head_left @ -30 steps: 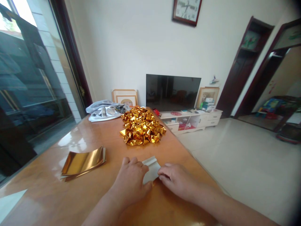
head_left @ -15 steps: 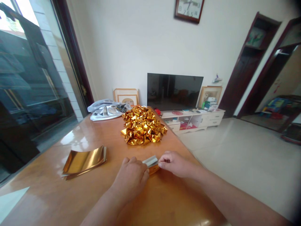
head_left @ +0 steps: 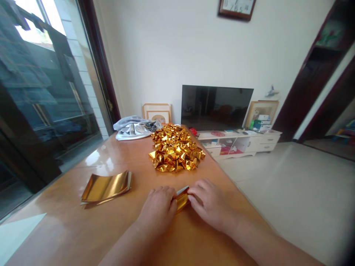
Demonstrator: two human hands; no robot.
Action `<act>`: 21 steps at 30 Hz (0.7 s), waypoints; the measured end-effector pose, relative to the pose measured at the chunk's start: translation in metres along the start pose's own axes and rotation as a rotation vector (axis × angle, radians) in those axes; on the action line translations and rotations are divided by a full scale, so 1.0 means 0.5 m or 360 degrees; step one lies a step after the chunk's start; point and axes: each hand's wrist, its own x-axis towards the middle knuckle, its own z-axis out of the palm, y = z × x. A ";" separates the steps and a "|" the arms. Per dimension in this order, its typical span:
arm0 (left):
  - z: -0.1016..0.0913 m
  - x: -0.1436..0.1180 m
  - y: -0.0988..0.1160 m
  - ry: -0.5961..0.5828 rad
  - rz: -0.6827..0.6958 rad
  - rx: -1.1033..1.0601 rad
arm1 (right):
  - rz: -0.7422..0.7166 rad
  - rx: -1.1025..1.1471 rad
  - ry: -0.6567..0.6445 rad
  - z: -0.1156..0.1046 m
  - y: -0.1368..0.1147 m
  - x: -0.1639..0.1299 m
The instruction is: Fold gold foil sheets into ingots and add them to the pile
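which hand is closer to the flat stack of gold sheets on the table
Left. The left hand rests on the table just right of the stack of gold sheets, apart from it. The right hand lies farther right, beyond the small folded gold piece both hands press.

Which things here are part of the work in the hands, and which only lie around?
In use:
left hand
right hand
gold sheet being folded
stack of gold sheets
pile of folded gold pieces

Lying about:
grey cloth
television
clock

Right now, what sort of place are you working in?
Most likely a home living room: a television on a low white cabinet, a wall clock, and a glossy wooden table by a large glass door.
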 end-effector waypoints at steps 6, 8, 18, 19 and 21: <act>0.006 0.000 -0.004 0.0010 -0.0023 -0.0040 | -0.0112 -0.0168 -0.0251 -0.001 -0.027 -0.018; 0.006 0.000 -0.004 0.0016 -0.0031 -0.0049 | -0.0082 -0.0197 -0.0290 -0.001 -0.030 -0.019; -0.012 -0.005 0.006 -0.0002 0.0039 0.0008 | -0.0020 -0.0201 -0.0367 -0.006 -0.031 -0.020; -0.014 -0.006 0.007 -0.0008 0.0042 0.0021 | -0.0014 -0.0204 -0.0376 -0.006 -0.031 -0.020; -0.018 -0.007 0.010 -0.0025 0.0055 0.0048 | 0.0000 -0.0209 -0.0405 -0.005 -0.030 -0.022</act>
